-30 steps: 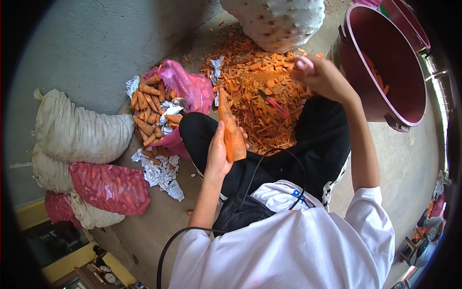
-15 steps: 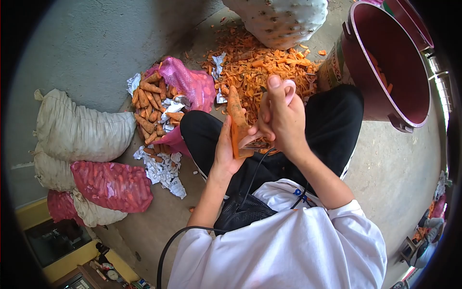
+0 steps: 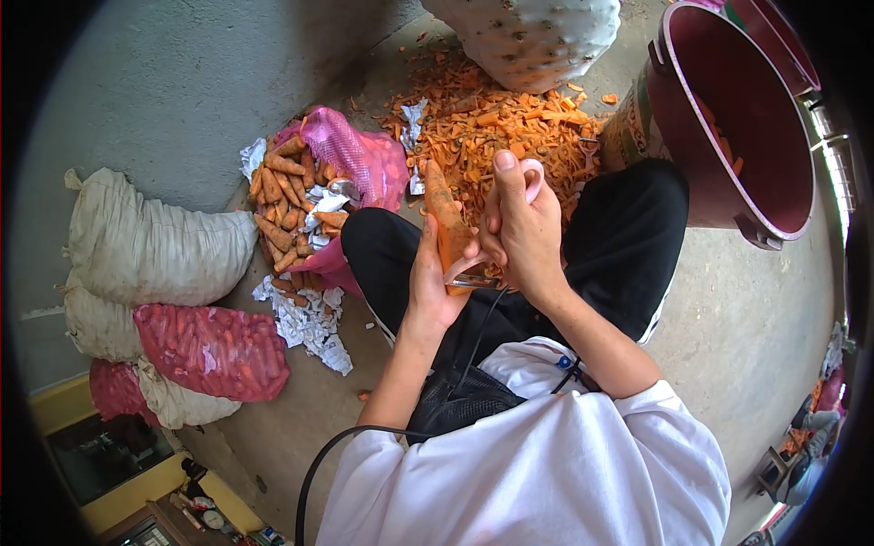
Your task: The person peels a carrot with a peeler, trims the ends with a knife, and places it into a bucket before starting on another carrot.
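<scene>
A large carrot (image 3: 443,211) points away from me, its skin part brown, part bright orange. My left hand (image 3: 431,278) is closed around its near end and left side. In my right hand (image 3: 526,227) is a pink-handled peeler (image 3: 535,173); the fingers wrap its handle, with the thumb along the top. The peeler's head lies against the carrot near its lower end. Beyond my hands a heap of orange carrot peelings (image 3: 510,123) covers the floor between my knees and a white sack.
Unpeeled carrots (image 3: 287,200) spill from a pink mesh bag (image 3: 369,159) at my left, beside crumpled paper (image 3: 309,323). Full white sacks (image 3: 164,241) and a red mesh sack (image 3: 214,350) lie farther left. A dark red tub (image 3: 669,91) with some carrots stands beyond my right knee.
My right hand has drawn slightly left and the peeler's head now lies on the carrot's near end. The carrot and my left hand have shifted a little.
</scene>
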